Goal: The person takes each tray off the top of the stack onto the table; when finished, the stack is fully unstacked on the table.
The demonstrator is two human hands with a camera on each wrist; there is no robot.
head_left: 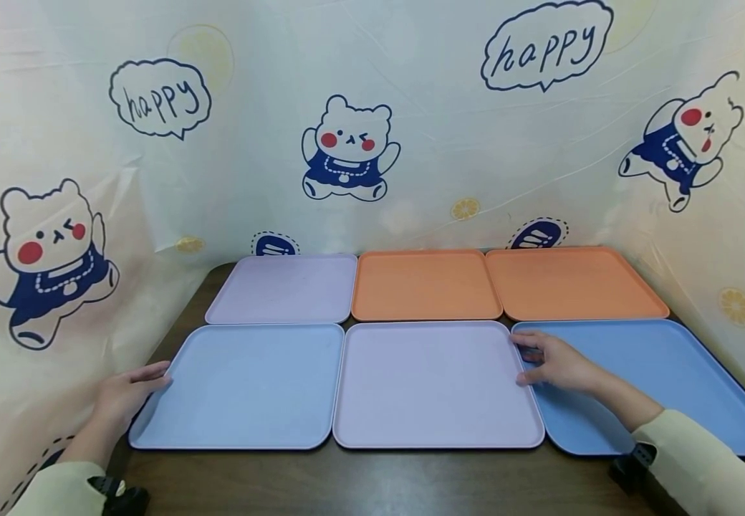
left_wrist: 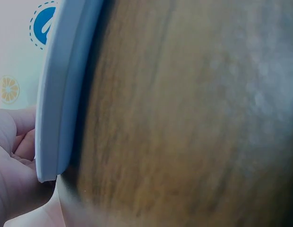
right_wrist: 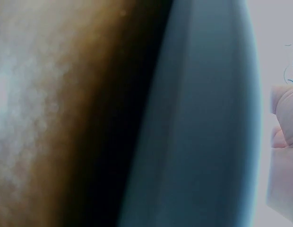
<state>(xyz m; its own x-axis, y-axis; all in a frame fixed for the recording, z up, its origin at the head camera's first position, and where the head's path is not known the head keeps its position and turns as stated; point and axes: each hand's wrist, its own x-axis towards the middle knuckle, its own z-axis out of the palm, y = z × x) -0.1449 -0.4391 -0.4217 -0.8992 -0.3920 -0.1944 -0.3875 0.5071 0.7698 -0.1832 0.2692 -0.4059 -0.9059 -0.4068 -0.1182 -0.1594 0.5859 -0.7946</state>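
Observation:
Six shallow rectangular trays lie edge to edge in two rows. My left hand (head_left: 121, 395) touches the left edge of the front-left light blue tray (head_left: 250, 387), fingers reaching to its rim; the left wrist view shows the thumb and fingers by that rim. My right hand (head_left: 559, 364) touches the right rim of the front-middle lilac tray (head_left: 437, 387) with thumb and fingertips. It reaches across the front-right blue tray (head_left: 662, 380), partly hiding it. In the right wrist view, part of the right hand (right_wrist: 286, 118) shows beyond a blurred tray edge.
Behind lie a lilac tray (head_left: 285, 288) and two orange trays, one in the middle (head_left: 427, 284) and one on the right (head_left: 575, 283). A brown wooden table (head_left: 372, 480) shows along the front. A bear-printed cloth (head_left: 237, 186) hangs behind and at both sides.

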